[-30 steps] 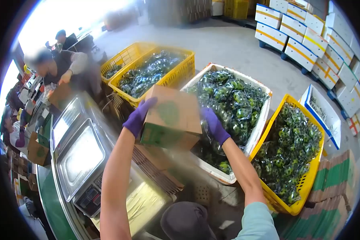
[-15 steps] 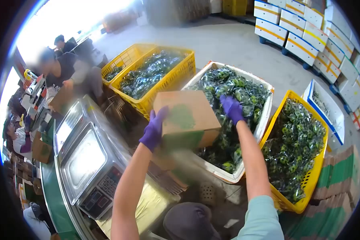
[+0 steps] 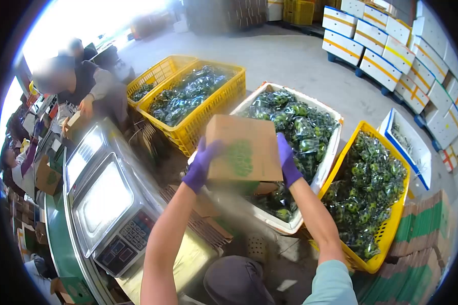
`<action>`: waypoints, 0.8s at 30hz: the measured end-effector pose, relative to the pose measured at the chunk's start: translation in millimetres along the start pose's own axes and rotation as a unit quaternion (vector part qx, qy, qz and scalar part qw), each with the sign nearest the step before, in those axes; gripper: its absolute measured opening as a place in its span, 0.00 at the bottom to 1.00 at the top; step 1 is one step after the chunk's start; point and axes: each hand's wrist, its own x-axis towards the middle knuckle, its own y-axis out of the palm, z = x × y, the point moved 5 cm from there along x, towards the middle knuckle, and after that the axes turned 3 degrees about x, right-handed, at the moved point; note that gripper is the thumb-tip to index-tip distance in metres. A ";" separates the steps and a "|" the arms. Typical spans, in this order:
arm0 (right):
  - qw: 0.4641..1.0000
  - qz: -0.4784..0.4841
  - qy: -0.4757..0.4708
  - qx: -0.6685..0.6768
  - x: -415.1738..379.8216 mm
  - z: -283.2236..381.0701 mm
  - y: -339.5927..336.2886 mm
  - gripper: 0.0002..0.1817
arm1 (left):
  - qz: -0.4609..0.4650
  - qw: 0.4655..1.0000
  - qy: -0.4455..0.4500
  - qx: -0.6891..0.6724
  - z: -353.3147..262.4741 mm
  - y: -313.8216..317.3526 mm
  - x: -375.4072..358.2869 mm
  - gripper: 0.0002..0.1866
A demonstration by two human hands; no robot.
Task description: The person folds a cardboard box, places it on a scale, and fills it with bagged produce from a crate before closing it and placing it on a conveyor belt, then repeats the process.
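A brown cardboard box [image 3: 262, 142] with a green print hangs in front of me, over the near left part of a white foam crate [image 3: 336, 145]. My left hand [image 3: 201, 163], in a purple glove, is closed on the box's left side. On its right side my right hand [image 3: 288, 161], also gloved in purple, presses with the fingers partly hidden behind the box. Clear bags of green produce [image 3: 305, 119] fill the foam crate. Whether anything lies inside the box cannot be seen.
To the right stands a yellow crate [image 3: 403, 195] of bagged produce; another yellow crate [image 3: 213, 104] is behind left. A scale [image 3: 112, 213] stands at my left beside a green conveyor [image 3: 61, 239]. Flattened cartons [image 3: 417, 229] are stacked right. A co-worker [image 3: 94, 86] handles a box.
My right hand has moved left from the bagged produce onto the box's right side. The box has turned, its printed face now more toward me. My left hand keeps its hold.
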 end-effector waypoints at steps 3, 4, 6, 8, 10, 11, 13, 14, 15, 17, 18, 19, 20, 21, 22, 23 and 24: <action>0.951 -0.030 0.086 0.296 38.6 16.6 30.6 0.20 | 0.044 0.984 -0.019 -0.170 30.0 -32.6 -13.1 0.20; 0.884 -0.008 0.117 0.453 52.7 45.4 41.3 0.20 | 0.033 0.970 -0.042 -0.236 29.9 -36.6 -25.1 0.20; 0.879 0.068 0.022 0.472 85.9 130.8 38.9 0.20 | 0.018 0.961 -0.035 -0.273 28.2 -39.7 -39.6 0.24; 0.944 0.146 -0.129 0.266 108.6 227.8 18.6 0.19 | -0.026 0.927 0.010 -0.373 -7.4 -11.9 -84.7 0.30; 0.953 0.242 -0.069 0.167 120.7 299.7 8.5 0.15 | -0.002 0.927 0.012 -0.375 -11.4 -6.7 -107.2 0.34; 0.948 0.282 0.006 0.149 125.7 328.4 5.5 0.13 | -0.005 0.922 0.016 -0.386 -3.8 -8.3 -113.2 0.35; 0.965 0.153 -0.180 0.112 154.7 350.6 -5.7 0.18 | -0.024 0.915 0.017 -0.403 11.4 -17.6 -120.0 0.35; 0.942 0.014 -0.295 0.162 157.5 358.3 -29.2 0.26 | -0.033 0.911 0.015 -0.411 18.6 -22.2 -124.2 0.35; 0.961 0.021 -0.225 0.161 157.3 342.7 -45.7 0.24 | -0.041 0.907 0.017 -0.418 23.1 -26.7 -127.9 0.35; 0.983 0.032 -0.179 0.023 147.1 299.5 -67.3 0.27 | -0.056 0.901 0.017 -0.429 26.4 -37.4 -136.6 0.36; 0.998 0.011 -0.056 0.014 141.3 237.1 -57.9 0.35 | -0.067 0.898 0.018 -0.434 26.8 -42.7 -141.1 0.36; 0.997 0.049 0.054 0.009 118.2 204.9 -53.4 0.41 | -0.076 0.894 0.018 -0.441 27.4 -47.4 -145.9 0.36; 0.995 0.085 0.045 -0.018 106.1 114.5 -29.1 0.51 | -0.085 0.890 0.017 -0.447 28.1 -50.9 -149.9 0.36; 0.967 0.114 0.160 -0.162 75.8 18.3 -7.1 0.62 | -0.096 0.887 0.016 -0.452 29.0 -52.2 -153.6 0.36; 0.932 0.141 0.275 -0.190 38.7 21.2 -4.5 0.63 | -0.102 0.884 0.017 -0.456 29.4 -53.3 -155.1 0.37; 0.879 0.175 0.382 -0.224 -1.5 26.3 -2.3 0.65 | -0.106 0.883 0.021 -0.456 31.1 -55.4 -155.2 0.37; 0.865 0.225 0.285 -0.346 -24.6 22.8 16.5 0.63 | -0.108 0.884 0.028 -0.454 32.6 -56.3 -153.5 0.37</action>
